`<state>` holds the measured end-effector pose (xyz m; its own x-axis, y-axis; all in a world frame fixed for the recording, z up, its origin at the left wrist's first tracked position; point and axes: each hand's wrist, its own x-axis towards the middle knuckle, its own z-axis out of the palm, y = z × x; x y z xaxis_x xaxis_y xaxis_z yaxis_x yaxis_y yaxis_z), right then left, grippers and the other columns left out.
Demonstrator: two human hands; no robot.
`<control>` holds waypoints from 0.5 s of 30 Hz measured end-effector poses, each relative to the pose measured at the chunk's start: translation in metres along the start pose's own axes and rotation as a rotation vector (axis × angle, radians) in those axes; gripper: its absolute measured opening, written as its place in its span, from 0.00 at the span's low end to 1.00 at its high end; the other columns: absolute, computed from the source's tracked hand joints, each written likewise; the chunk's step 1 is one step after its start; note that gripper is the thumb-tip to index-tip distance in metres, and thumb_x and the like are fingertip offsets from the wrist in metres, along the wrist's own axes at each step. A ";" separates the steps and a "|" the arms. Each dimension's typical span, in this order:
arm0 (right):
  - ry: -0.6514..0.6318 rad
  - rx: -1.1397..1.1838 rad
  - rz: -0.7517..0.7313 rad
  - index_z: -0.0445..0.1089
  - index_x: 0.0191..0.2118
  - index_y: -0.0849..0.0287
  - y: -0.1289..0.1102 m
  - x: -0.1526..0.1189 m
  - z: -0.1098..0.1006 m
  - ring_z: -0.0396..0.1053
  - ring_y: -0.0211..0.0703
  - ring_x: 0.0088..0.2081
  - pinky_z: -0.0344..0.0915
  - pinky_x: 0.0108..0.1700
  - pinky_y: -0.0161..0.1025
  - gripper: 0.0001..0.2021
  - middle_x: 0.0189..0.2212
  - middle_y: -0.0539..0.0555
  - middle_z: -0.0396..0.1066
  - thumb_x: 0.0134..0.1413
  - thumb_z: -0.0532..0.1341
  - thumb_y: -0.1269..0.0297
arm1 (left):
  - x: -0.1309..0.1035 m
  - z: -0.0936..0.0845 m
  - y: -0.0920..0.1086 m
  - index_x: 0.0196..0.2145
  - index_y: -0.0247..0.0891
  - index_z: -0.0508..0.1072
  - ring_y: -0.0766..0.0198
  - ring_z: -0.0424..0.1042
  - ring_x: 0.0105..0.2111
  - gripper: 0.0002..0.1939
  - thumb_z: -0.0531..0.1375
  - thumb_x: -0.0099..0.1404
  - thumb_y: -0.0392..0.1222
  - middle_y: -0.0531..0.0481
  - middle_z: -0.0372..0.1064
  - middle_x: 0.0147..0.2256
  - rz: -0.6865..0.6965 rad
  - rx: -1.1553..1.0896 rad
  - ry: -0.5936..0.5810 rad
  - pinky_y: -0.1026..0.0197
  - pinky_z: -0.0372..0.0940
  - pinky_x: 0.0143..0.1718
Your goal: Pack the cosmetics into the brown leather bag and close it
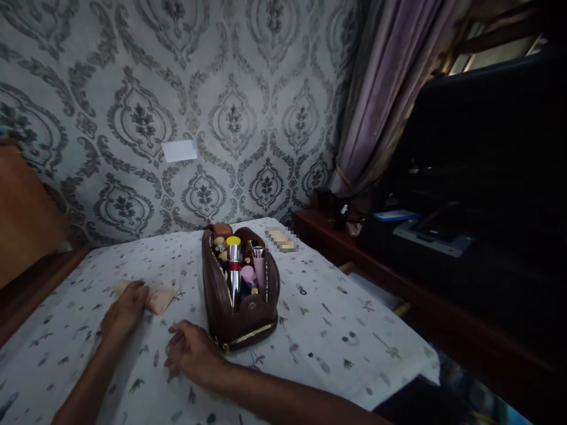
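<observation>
A brown leather bag [239, 324] stands unzipped on the patterned white cloth [328, 354]. Inside it are a silver bottle with a yellow top [234, 277], a pink tube [258, 268] and several small capped items. To the left of the bag, my left hand [126, 310] rests on a peach-coloured tube [160, 300], fingers curled over its left end. My right hand [190, 351] is at the bag's near left corner, palm facing left, with its fingers loosely bent and apart and nothing in them.
A blurred flat card-like item [282, 239] lies behind the bag on the right. Wooden furniture [31, 218] borders the left side. On the right are a dark red ledge [316, 227], a partly open drawer [372, 289] and a large black object [478, 165]. The patterned wall rises behind.
</observation>
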<state>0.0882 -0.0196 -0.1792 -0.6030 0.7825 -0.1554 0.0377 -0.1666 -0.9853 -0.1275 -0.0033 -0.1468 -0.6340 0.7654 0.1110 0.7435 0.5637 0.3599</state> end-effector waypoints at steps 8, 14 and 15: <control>0.079 0.342 0.054 0.58 0.52 0.57 0.016 0.035 0.015 0.73 0.31 0.24 0.67 0.25 0.31 0.27 0.43 0.53 0.64 0.52 0.67 0.53 | -0.003 0.011 -0.011 0.48 0.40 0.72 0.49 0.74 0.45 0.26 0.52 0.61 0.60 0.44 0.74 0.47 0.162 -0.469 0.139 0.54 0.67 0.46; 0.023 0.480 -0.022 0.61 0.49 0.57 0.016 0.032 0.010 0.76 0.36 0.28 0.70 0.30 0.35 0.32 0.41 0.52 0.68 0.46 0.67 0.40 | -0.035 0.005 0.010 0.47 0.39 0.73 0.53 0.73 0.39 0.28 0.57 0.58 0.63 0.46 0.75 0.44 0.288 -0.679 0.044 0.57 0.69 0.40; 0.003 0.492 -0.031 0.61 0.48 0.57 0.017 0.031 0.009 0.76 0.37 0.27 0.69 0.30 0.35 0.33 0.39 0.52 0.70 0.44 0.67 0.38 | -0.040 0.005 0.014 0.47 0.39 0.74 0.53 0.73 0.40 0.28 0.57 0.58 0.63 0.46 0.75 0.45 0.299 -0.691 0.030 0.57 0.69 0.41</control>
<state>0.0633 -0.0037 -0.1997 -0.5954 0.7932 -0.1277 -0.3611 -0.4062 -0.8394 -0.0911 -0.0247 -0.1507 -0.4387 0.8408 0.3172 0.5881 0.0017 0.8088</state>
